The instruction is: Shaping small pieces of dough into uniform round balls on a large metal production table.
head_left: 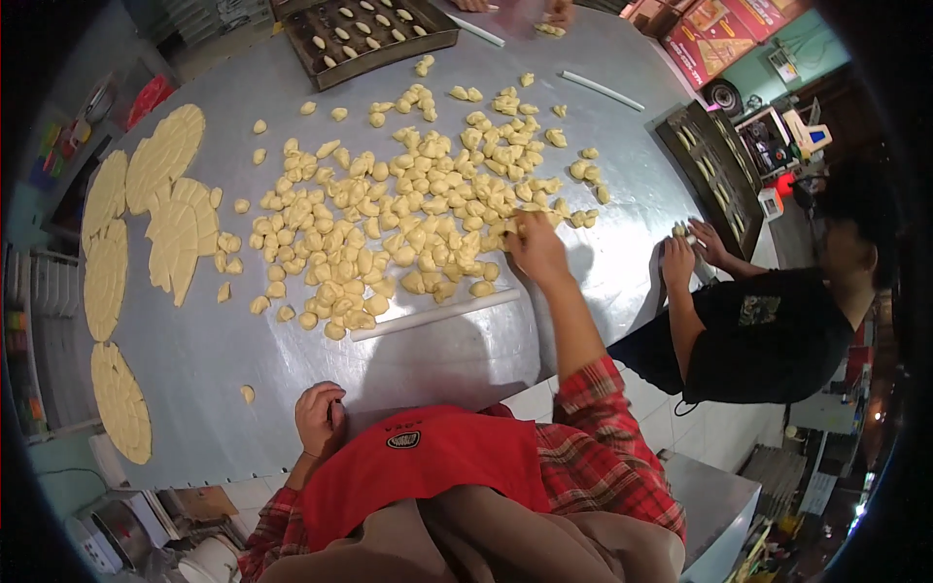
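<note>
A broad heap of small pale yellow dough pieces (408, 194) covers the middle of the metal table (224, 360). My right hand (537, 251) reaches to the heap's right side, its fingers bent down and closed around a piece of dough that they partly hide. By the near table edge, my left hand (319, 420) is curled around a small dark thing too hidden to name. A white rolling rod (437, 315) lies just in front of the heap. One lone dough piece (248, 394) sits up and left of my left hand.
Flat dough sheets (175, 228) cut into sections lie along the left side. A dark baking tray (389, 63) with rows of shaped dough stands at the back; another tray (709, 170) is at the right. A co-worker (768, 321) handles dough there. More hands show at the far edge.
</note>
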`<state>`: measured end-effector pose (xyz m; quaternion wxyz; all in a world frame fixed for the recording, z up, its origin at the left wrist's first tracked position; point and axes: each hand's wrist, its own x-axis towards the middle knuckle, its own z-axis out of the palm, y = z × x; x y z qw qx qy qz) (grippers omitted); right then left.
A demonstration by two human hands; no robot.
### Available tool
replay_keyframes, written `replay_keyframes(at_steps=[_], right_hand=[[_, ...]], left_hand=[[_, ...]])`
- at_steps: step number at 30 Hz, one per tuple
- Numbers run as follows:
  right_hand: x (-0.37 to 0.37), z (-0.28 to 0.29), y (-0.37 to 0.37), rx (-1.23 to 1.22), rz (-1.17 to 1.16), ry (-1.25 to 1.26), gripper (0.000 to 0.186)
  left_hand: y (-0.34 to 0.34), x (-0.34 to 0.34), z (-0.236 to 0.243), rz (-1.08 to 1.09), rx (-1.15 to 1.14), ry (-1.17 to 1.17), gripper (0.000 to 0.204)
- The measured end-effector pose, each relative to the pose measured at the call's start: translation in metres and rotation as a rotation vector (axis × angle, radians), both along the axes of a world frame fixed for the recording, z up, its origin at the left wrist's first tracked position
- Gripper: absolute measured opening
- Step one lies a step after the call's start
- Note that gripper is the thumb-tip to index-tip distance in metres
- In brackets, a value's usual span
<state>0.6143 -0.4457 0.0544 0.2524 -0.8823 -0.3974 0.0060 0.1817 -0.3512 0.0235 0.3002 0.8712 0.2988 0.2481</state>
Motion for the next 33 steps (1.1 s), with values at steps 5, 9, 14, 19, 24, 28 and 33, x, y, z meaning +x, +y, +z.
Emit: replay_keyframes(at_steps=[5, 9, 14, 19, 24, 28, 33], right_hand=[[0.028, -0.038, -0.01, 0.441, -0.132, 0.289, 0.02], [0.072, -0.036, -0.099, 0.056, -0.072, 0.061, 0.024], [0.048, -0.006, -0.073, -0.032, -0.263, -0.09, 0.014], [0.015, 0.003, -0.023, -0.093, -0.191, -0.045, 0.012], [0.029, -0.016, -0.02, 0.047, -0.43, -0.162, 0.012], [0.044, -0.015, -0.019, -0.458, -0.401, -0.092, 0.023], [0.068, -0.016, -0.027, -0.154, -0.187, -0.157, 0.034]], left_hand=[[-0.001, -0.004, -0.008, 0.011, 0.023, -0.008, 0.018], [-0.001, 0.0, -0.004, -0.005, -0.03, -0.015, 0.016], [0.0, 0.0, -0.001, -0.015, -0.015, 0.006, 0.017], [0.0, -0.002, -0.006, 0.004, -0.014, 0.006, 0.019], [-0.001, 0.0, -0.003, 0.01, -0.025, -0.004, 0.019], [-0.001, -0.001, -0.001, 0.005, -0.015, -0.014, 0.016], [0.001, 0.001, 0.001, -0.005, -0.04, -0.018, 0.013]])
